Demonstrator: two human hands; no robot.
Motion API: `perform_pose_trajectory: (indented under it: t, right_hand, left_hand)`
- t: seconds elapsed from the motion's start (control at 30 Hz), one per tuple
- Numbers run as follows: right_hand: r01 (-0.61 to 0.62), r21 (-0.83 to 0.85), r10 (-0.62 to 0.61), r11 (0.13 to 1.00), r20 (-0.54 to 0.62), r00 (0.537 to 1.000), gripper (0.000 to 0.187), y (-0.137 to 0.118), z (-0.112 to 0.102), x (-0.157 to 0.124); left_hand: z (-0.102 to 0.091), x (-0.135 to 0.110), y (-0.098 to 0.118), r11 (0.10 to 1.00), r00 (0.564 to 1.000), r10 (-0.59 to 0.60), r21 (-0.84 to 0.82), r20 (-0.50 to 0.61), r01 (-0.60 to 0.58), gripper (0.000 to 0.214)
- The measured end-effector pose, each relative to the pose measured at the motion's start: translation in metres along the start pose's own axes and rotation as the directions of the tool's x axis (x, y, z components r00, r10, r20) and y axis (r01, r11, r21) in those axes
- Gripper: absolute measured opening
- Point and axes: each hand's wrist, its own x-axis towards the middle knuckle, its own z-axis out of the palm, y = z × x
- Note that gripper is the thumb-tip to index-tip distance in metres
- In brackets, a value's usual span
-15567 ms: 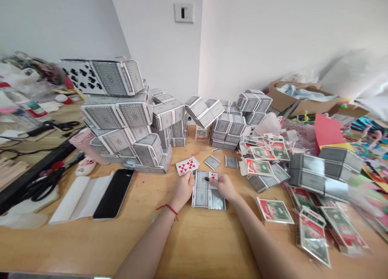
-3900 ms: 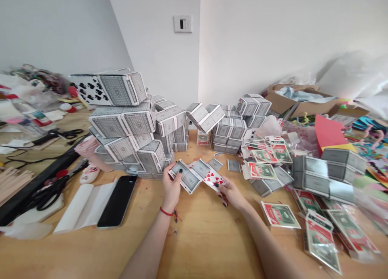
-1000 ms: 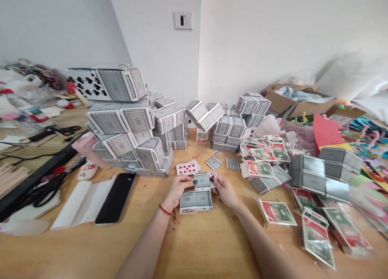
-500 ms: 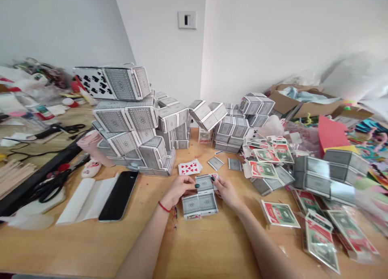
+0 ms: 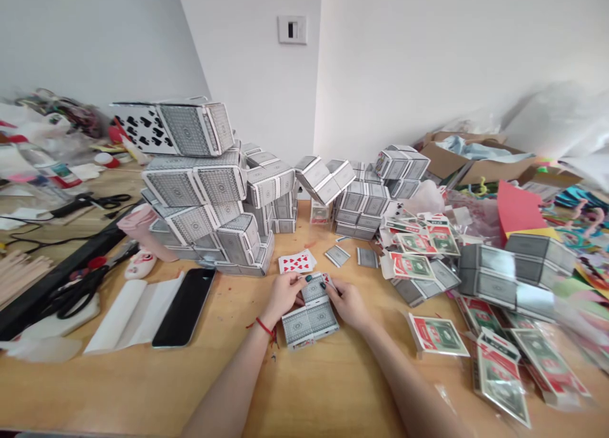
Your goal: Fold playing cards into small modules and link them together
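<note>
At the middle of a wooden table (image 5: 328, 397), just in front of me, lies a small card piece (image 5: 309, 324) made of folded playing cards, grey patterned backs up, with the faces of other cards peeping out at its near edge and its far right corner. My left hand (image 5: 284, 295) pinches its far left corner, thumb on top; my right hand (image 5: 349, 303) grips the far right side near a red heart corner, thumb pressed on the back. How firmly the cards are locked together I cannot tell. Much of the building looks done: a tall stepped stack (image 5: 193, 190) of card blocks stands to the left, a V-shaped piece (image 5: 326, 178) leans tilted beyond my hands, and a lower stack (image 5: 360, 203) sits just right of it. More joined blocks (image 5: 490, 270) rest at the far right. The piece I hold seems only partly made, since it is small beside those blocks. Flat and loose just past my fingers are some heart cards (image 5: 295, 262), face up, and two grey-backed squares (image 5: 337, 255), none joined to anything yet. Red and green card boxes (image 5: 440, 335) lie scattered to my right; how many cards they hold I cannot see
</note>
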Motion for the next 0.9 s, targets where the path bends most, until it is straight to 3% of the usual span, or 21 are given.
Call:
perform_pose_trajectory:
  t: [0.07, 0.13, 0.27, 0.37, 0.47, 0.57, 0.67, 0.9]
  right_hand:
    - [-0.039, 0.071, 0.04, 0.997, -0.008, 0.999, 0.037, -0.001, -0.001, 0.0]
    - [-0.144, 0.264, 0.144, 0.954, 0.023, 0.989, 0.041, -0.003, -0.002, 0.001]
    - [-0.337, 0.648, 0.307, 0.683, 0.165, 0.937, 0.04, -0.006, -0.005, 0.002]
    - [-0.403, 0.73, 0.337, 0.551, 0.248, 0.909, 0.037, -0.005, -0.007, 0.001]
    - [-0.452, 0.752, 0.33, 0.48, 0.322, 0.887, 0.03, -0.005, -0.009, 0.001]
    - [-0.451, 0.757, 0.312, 0.474, 0.334, 0.889, 0.023, -0.007, -0.01, 0.002]
    - [-0.435, 0.728, 0.311, 0.53, 0.31, 0.898, 0.021, -0.007, -0.008, 0.003]
    - [-0.323, 0.672, 0.386, 0.667, 0.058, 0.92, 0.027, -0.005, 0.004, 0.002]
  left_hand:
    - [0.0, 0.0, 0.001, 1.0, 1.0, 0.021, -0.008, 0.004, -0.021, 0.029]
    - [0.0, 0.0, 0.002, 0.998, 0.999, 0.051, -0.027, 0.005, -0.051, 0.03]
    - [0.0, -0.002, 0.006, 0.995, 0.995, 0.095, -0.039, -0.008, -0.095, 0.029]
    - [-0.002, -0.004, 0.009, 0.988, 0.987, 0.157, 0.011, -0.035, -0.156, 0.026]
    - [-0.001, -0.005, 0.009, 0.972, 0.973, 0.225, 0.081, -0.048, -0.221, 0.025]
    - [0.002, -0.006, 0.006, 0.962, 0.965, 0.259, 0.101, -0.04, -0.254, 0.024]
    - [0.006, -0.006, 0.003, 0.958, 0.962, 0.272, 0.103, -0.022, -0.268, 0.024]
    - [0.01, -0.008, 0.003, 0.943, 0.951, 0.306, 0.129, 0.036, -0.308, 0.025]
